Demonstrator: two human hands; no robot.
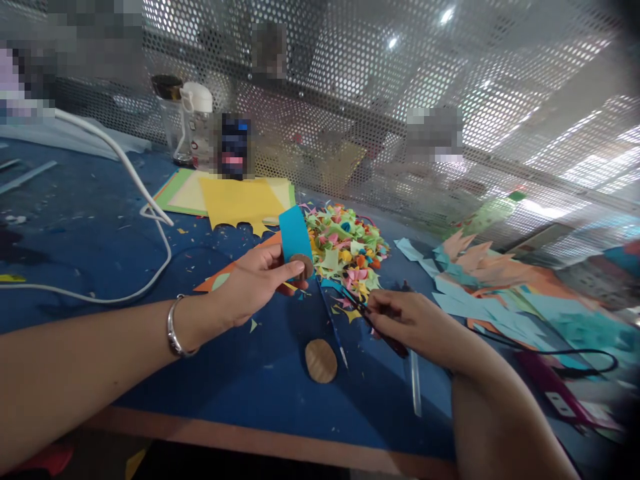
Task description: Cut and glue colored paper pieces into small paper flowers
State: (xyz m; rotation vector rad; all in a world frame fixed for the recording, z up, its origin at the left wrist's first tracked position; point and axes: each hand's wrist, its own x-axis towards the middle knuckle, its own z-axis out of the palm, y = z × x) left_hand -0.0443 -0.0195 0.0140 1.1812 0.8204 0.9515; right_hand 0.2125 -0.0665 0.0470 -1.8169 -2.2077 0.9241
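My left hand pinches a bright blue paper strip together with a small round brown disc, its thumb lying on the disc. My right hand grips dark-handled scissors, their blades pointing left toward the strip. By the blade tips is a small blue paper scrap; whether the blades touch it I cannot tell. A larger brown oval piece lies on the table below my hands. Near it rests a thin blue pointed stick, perhaps a pen.
Behind my hands is a heap of colourful paper cuttings. Yellow paper lies on other sheets at the back, near two bottles and a phone. A white cable crosses the left; a purple power strip lies right.
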